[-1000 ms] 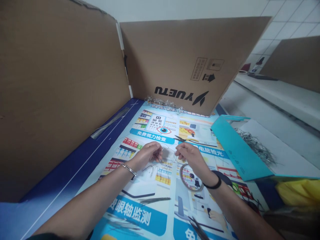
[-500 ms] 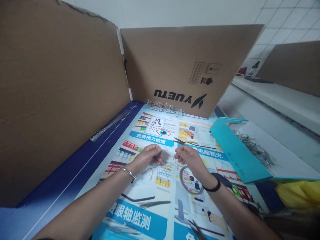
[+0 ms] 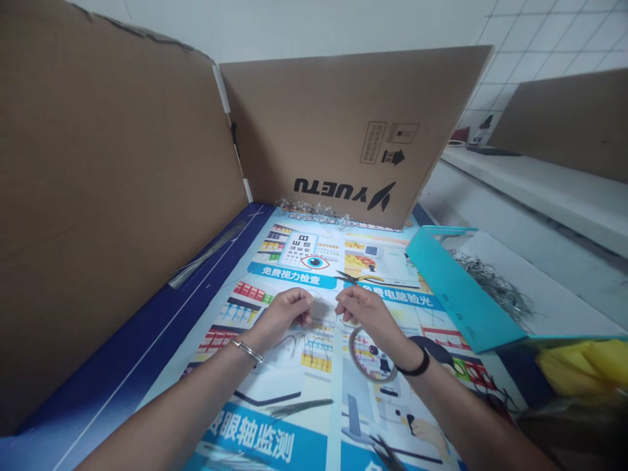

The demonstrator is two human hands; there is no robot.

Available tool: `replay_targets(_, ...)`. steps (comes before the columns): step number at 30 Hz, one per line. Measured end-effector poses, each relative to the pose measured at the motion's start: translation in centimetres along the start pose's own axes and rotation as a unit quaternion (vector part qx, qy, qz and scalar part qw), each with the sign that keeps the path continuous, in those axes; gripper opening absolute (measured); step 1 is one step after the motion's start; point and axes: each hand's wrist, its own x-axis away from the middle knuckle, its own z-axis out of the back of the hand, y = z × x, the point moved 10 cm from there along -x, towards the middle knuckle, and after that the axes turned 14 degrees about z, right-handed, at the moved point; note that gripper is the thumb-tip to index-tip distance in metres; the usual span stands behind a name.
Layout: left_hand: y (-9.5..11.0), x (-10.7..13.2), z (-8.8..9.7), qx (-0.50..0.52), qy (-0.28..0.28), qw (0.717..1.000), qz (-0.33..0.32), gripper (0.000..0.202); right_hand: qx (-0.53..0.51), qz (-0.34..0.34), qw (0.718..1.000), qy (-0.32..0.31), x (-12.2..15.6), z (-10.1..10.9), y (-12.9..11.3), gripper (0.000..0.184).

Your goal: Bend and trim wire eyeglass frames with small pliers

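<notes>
My left hand (image 3: 287, 311) and my right hand (image 3: 366, 314) face each other above a printed sheet, a small gap between them. Fingers of both are pinched closed. A thin wire (image 3: 321, 296), very faint, runs across the gap between the fingertips; its ends are hidden. Just beyond the hands lie yellow-handled pliers (image 3: 360, 278). Below my left hand are several short bent wires (image 3: 297, 339). A ring-shaped coil (image 3: 352, 356) lies by my right wrist. Nearer to me rests a bundle of straight wires (image 3: 301, 407).
Cardboard panels (image 3: 122, 163) stand at the left and back. Clear beaded pieces (image 3: 314, 209) line the back edge. At the right is a turquoise box (image 3: 456, 288) with a tangle of wires (image 3: 490, 281). A dark pointed tool (image 3: 386, 454) lies at the front, more wires (image 3: 209, 255) at left.
The whole view has shifted slightly, the scene sliding left. Both hands keep their pinch and stay about the same distance apart.
</notes>
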Motion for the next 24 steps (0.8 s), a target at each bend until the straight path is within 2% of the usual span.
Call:
replay_targets(3, 0.2, 0.2, 0.4, 0.011, 0.010, 1.000, -0.002, 0.026, -0.005, 0.011, 1.000, -0.005, -0.2, 0.3, -0.2, 0.023)
replay_targets(6, 0.6, 0.3, 1.1, 0.012, 0.032, 0.999, -0.010, 0.025, 0.014, 0.016, 1.000, 0.011, -0.5, 1.7, -0.2, 0.022)
replay_targets(8, 1.0, 0.3, 1.9, 0.007, 0.058, 0.998, -0.022, 0.025, 0.049, 0.026, 0.998, 0.018, -0.9, 2.9, -0.1, 0.020)
replay_targets(11, 1.5, 0.2, 3.4, 0.004, 0.101, 0.994, -0.036, 0.028, 0.135, 0.062, 0.989, -0.002, -1.6, 4.5, -0.2, 0.018)
replay_targets(14, 1.7, -0.1, 4.6, 0.003, 0.132, 0.991, -0.034, 0.030, 0.265, 0.099, 0.958, -0.041, -1.9, 5.8, -0.4, 0.018)
replay_targets(16, 1.7, -0.3, 5.4, -0.004, 0.148, 0.989, -0.030, 0.031, 0.367, 0.093, 0.924, -0.061, -2.0, 6.9, -0.5, 0.018)
replay_targets(19, 1.9, -0.6, 6.4, -0.012, 0.169, 0.985, -0.038, 0.031, 0.483, 0.072, 0.871, -0.056, -2.0, 8.9, -0.9, 0.018)
replay_targets(21, 2.0, -0.8, 6.9, -0.018, 0.182, 0.982, -0.048, 0.031, 0.513, 0.061, 0.854, -0.062, -2.0, 9.4, -0.9, 0.018)
replay_targets(24, 2.1, -0.9, 7.1, -0.040, 0.195, 0.978, -0.059, 0.030, 0.524, 0.062, 0.846, -0.077, -2.0, 9.0, -0.6, 0.019)
